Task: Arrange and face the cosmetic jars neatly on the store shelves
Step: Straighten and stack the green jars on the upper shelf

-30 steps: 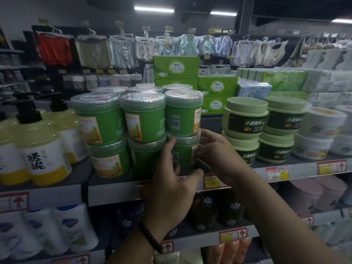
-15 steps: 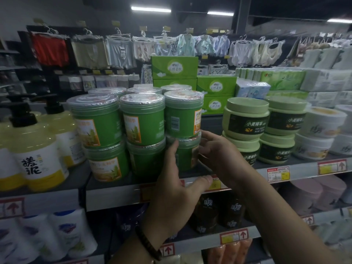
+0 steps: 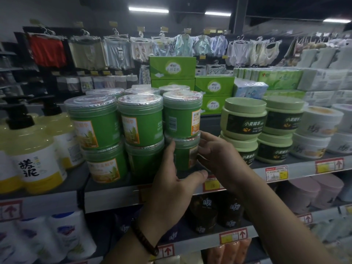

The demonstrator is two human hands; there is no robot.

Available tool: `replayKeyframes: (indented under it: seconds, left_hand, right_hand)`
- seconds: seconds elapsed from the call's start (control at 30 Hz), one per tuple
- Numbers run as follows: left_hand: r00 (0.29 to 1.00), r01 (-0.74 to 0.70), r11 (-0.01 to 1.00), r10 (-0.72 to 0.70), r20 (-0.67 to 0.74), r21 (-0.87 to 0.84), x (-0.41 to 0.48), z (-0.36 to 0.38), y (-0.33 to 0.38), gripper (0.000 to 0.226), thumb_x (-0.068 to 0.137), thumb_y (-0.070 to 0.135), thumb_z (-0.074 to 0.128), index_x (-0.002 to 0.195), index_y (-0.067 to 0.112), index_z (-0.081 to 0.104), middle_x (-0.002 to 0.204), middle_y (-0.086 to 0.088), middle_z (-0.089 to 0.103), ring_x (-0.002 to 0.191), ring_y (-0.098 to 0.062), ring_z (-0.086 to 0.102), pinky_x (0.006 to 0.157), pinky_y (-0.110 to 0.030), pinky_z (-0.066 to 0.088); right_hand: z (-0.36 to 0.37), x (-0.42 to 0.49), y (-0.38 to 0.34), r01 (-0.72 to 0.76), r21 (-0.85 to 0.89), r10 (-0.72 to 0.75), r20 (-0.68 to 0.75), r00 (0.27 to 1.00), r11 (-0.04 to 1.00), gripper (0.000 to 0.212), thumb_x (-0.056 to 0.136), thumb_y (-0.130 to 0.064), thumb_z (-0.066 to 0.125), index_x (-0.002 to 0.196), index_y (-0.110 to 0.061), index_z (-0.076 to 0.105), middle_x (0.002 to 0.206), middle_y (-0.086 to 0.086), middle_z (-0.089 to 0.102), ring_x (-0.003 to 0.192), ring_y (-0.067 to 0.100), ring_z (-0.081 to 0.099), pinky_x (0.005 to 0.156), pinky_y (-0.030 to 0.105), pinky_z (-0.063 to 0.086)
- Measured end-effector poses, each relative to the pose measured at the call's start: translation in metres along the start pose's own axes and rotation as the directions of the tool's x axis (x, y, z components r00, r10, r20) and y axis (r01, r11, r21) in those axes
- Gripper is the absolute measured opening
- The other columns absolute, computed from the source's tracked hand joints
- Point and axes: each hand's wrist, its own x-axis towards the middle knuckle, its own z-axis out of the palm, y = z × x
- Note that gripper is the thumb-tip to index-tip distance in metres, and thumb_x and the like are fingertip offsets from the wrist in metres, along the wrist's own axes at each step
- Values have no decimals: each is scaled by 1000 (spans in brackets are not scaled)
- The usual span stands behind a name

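Dim scene lit by far ceiling tubes (image 3: 148,10), with glare on jar lids (image 3: 140,99), shadowed lower shelves (image 3: 198,243) and blurred, bent edges.

My lower green jar (image 3: 183,156) has a clear, silvery lid. The upper green jar (image 3: 181,115) shows a white barcode patch and an orange label strip. The left green jars (image 3: 91,128) carry orange-bordered cream labels with green leaves. The pale green tubs (image 3: 244,121) wear dark labels with white characters and yellow grains. The pump bottles (image 3: 32,159) are pale yellow and black-topped, their white labels lettered black. My bracelet (image 3: 145,242) is dark brown beads. The price tags (image 3: 329,165) are red and yellow.
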Motion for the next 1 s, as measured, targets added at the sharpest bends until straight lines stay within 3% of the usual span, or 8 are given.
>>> replayKeyframes:
  seconds: [0.2,0.33,0.43,0.57,0.63,0.7,0.8,1.0]
  left_hand:
    - [998,30,999,-31,-47,-33,0,8,-1,57,90,8,75,118,54,58,115,44,67,113,19,61,95,-13,46]
    - [998,59,997,-60,-24,-58,-1,12,-1,62,93,2,71,110,59,53,102,55,60,105,30,55,88,-3,43]
    - [997,66,997,-67,-27,-47,-4,14,1,64,81,28,76,114,74,46,119,59,52,122,30,45,109,-14,35]
    - [998,50,998,-49,38,-23,-7,16,8,68,82,25,78,105,81,45,107,65,48,110,39,42,100,-9,29]
    - [999,35,999,-35,42,-8,-7,14,10,70,77,29,76,103,86,46,114,62,50,117,35,43,105,-12,30]
    - [999,22,1000,-22,49,-9,-6,10,10,68,77,29,78,108,82,48,123,56,53,123,29,44,106,-11,31]
    - [998,14,1000,-12,63,-25,-2,2,8,62,88,10,80,112,63,59,114,48,64,113,26,55,90,-1,42]
    - [996,26,999,-23,80,-33,-1,-1,11,66,90,-14,67,118,45,55,108,46,68,108,25,59,85,3,42]
  right_hand:
    - [0,1,-2,-14,36,13,9,1000,999,70,64,-5,56,133,-7,71,132,36,65,99,34,56,86,44,44]
    - [-2,1,-2,-30,3,30,-7,1000,1000,70,64,-5,56,132,-12,73,134,29,68,103,32,62,96,46,46]
    - [-2,1,-3,-39,-22,38,-11,999,999,73,60,-6,56,131,-10,72,124,26,73,98,29,64,98,47,44]
    - [-1,-1,-3,-19,-10,19,9,1000,1000,76,55,-9,59,131,-6,71,106,17,74,89,26,66,98,52,43]
    - [0,-2,-4,-14,-22,14,-2,1000,1000,79,50,-16,66,129,-7,73,105,19,73,89,28,65,97,51,44]
    - [2,-2,-4,-5,-49,4,-12,1000,999,75,54,-18,66,128,-8,73,105,20,73,91,31,64,96,51,44]
    - [2,-3,-4,19,-75,-22,-29,999,997,64,67,-9,57,129,-7,73,106,18,75,96,32,66,96,50,47]
    - [4,-8,-4,22,-120,-26,-37,999,993,71,64,-10,57,133,-10,71,128,25,74,121,44,69,103,56,51]
